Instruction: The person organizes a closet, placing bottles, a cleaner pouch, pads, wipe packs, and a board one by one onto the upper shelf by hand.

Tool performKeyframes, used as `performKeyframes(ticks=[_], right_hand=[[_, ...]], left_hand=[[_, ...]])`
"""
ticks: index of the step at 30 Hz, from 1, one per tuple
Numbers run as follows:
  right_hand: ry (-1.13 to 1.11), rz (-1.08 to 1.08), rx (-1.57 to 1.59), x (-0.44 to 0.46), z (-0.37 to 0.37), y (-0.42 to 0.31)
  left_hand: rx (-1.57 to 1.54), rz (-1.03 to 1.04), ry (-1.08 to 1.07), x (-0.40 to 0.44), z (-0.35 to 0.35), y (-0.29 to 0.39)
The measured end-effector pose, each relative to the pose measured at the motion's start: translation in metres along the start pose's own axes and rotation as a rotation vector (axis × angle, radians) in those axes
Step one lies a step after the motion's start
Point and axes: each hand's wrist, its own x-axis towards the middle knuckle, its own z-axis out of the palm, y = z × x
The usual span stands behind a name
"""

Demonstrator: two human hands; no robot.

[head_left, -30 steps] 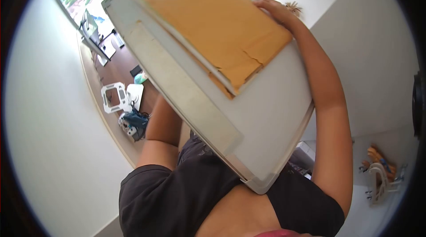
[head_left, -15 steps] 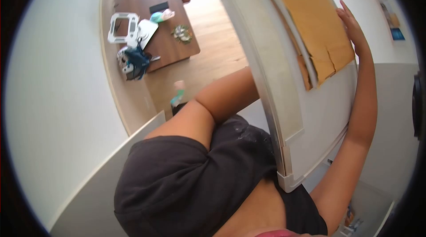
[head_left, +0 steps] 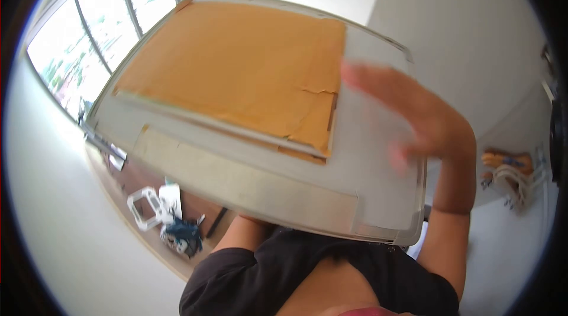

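A large pale board (head_left: 378,174) with a light frame is tilted in front of my chest. On its upper face lies an orange-brown envelope (head_left: 236,67), torn at its lower right corner, with thin layers under it. A beige strip (head_left: 248,180) runs along the near side of the board. Blurred by motion, my right hand (head_left: 408,109) hovers over the board's right part, its fingers apart and pointing at the envelope's right edge. My left hand is out of sight beneath the board; only part of that arm shows.
Lower left, a brown desk (head_left: 195,183) bears a white stand (head_left: 145,208) and a dark blue bundle (head_left: 184,236). Windows (head_left: 89,26) are at the upper left. A brown and white object (head_left: 512,168) stands at the right.
The board has swung back to the left and turned flatter, nearly across the view. My right hand has come off its right edge and moved over its face.
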Motion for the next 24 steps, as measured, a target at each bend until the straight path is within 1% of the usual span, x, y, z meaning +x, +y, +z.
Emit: performKeyframes(ticks=[2, 3, 5, 6, 8, 9, 11, 12, 14, 15, 18, 21, 22, 24], right_hand=[[-0.094, -0.005, -0.006, -0.06, -0.009, -0.044], [-0.069, 0.03, -0.041, -0.08, -0.002, -0.058], [0.129, -0.059, -0.15, -0.112, 0.016, -0.075], [0.148, -0.033, -0.167, -0.121, 0.031, -0.085], [0.649, 0.182, -0.388, -0.119, 0.062, -0.099], [0.662, 0.194, -0.415, -0.122, 0.064, -0.1], [0.942, 0.073, -0.458, -0.128, 0.064, -0.106], [0.949, 0.085, -0.479, -0.13, 0.061, -0.106], [1.032, -0.12, -0.474, -0.137, 0.039, -0.099], [1.042, -0.1, -0.499, -0.141, 0.028, -0.101], [0.892, -0.208, -0.57, -0.159, -0.019, -0.107], [0.892, -0.194, -0.628, -0.171, -0.06, -0.133], [0.919, -0.135, -0.756, -0.183, -0.073, -0.142], [0.941, -0.049, -0.904, -0.2, -0.106, -0.169]], left_hand=[[-0.025, -0.016, -0.045, 0.004, 0.011, 0.004], [-0.045, -0.022, -0.07, 0.007, 0.017, 0.006], [-0.079, -0.033, -0.117, 0.012, 0.031, 0.007], [-0.09, -0.04, -0.139, 0.014, 0.04, 0.006], [-0.116, -0.05, -0.194, 0.016, 0.057, 0.007], [-0.13, -0.053, -0.223, 0.018, 0.066, 0.007], [-0.174, -0.059, -0.272, 0.019, 0.085, 0.009], [-0.192, -0.064, -0.299, 0.02, 0.096, 0.01], [-0.226, -0.082, -0.355, 0.017, 0.116, 0.01], [-0.246, -0.096, -0.381, 0.016, 0.127, 0.01], [-0.314, -0.133, -0.462, 0.013, 0.157, 0.008], [-0.393, -0.164, -0.534, 0.017, 0.188, 0.009], [-0.419, -0.178, -0.558, 0.018, 0.197, 0.009], [-0.473, -0.209, -0.606, 0.024, 0.217, 0.009]])
